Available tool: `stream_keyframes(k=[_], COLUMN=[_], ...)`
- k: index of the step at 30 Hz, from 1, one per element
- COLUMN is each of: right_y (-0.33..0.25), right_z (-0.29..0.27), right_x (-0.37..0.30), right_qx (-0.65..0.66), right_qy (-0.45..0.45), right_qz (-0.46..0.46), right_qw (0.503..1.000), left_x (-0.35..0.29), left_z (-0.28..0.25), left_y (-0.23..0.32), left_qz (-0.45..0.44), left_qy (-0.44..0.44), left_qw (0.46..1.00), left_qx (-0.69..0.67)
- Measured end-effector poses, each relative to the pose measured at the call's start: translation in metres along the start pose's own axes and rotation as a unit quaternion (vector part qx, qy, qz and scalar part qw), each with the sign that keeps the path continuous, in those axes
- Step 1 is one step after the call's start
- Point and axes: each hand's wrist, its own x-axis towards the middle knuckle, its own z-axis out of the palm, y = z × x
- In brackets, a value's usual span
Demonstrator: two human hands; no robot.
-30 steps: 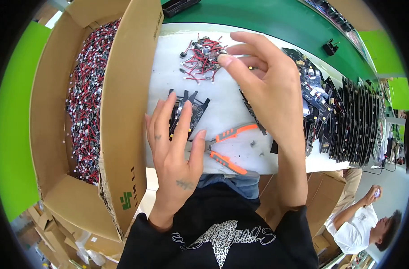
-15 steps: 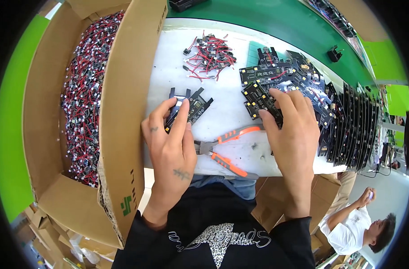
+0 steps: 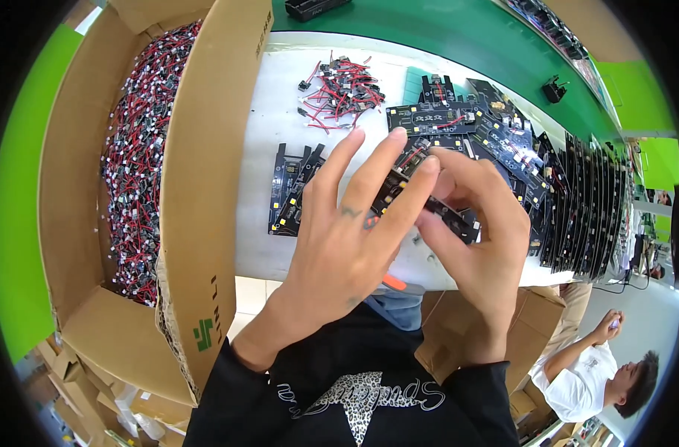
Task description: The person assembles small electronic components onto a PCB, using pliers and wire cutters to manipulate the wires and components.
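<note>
A black circuit board [image 3: 454,218] with yellow-white squares and a red wire is gripped by my right hand [image 3: 482,212], thumb and fingers closed on its edge. My left hand [image 3: 354,223] reaches over from the left with fingers spread; its index fingertip lies over the board, and its thumb is hidden. Left of that hand, a few black boards [image 3: 284,186] rest overlapping on the white work surface [image 3: 261,257]. Beneath my hands are pliers, mostly covered, with an orange handle [image 3: 394,282] showing.
A tall cardboard box [image 3: 213,164] full of small red-and-black wired parts [image 3: 142,171] stands at left. A heap of wired parts [image 3: 347,89] lies at the back. Loose boards [image 3: 432,119] and a long row of boards [image 3: 589,208] fill the right. A person [image 3: 585,376] is at far right.
My left hand has let go of a board at the left and moved right to my right hand. My right hand has picked up a board from the pile's near edge.
</note>
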Motion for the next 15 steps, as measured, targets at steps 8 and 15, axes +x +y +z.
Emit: stream_keyframes(k=[8, 15], right_y=[0.007, 0.006], right_z=[-0.015, -0.01], right_x=[-0.014, -0.016], right_qx=[0.28, 0.261], right_qy=[-0.042, -0.109], right_qz=[0.119, 0.149], right_qw=[0.952, 0.947], left_x=[-0.005, -0.013], left_z=[-0.012, -0.017], left_y=[-0.011, -0.006], left_qz=[-0.067, -0.063], left_qy=[-0.032, -0.038], left_qw=[0.987, 0.99], left_qx=[-0.144, -0.121])
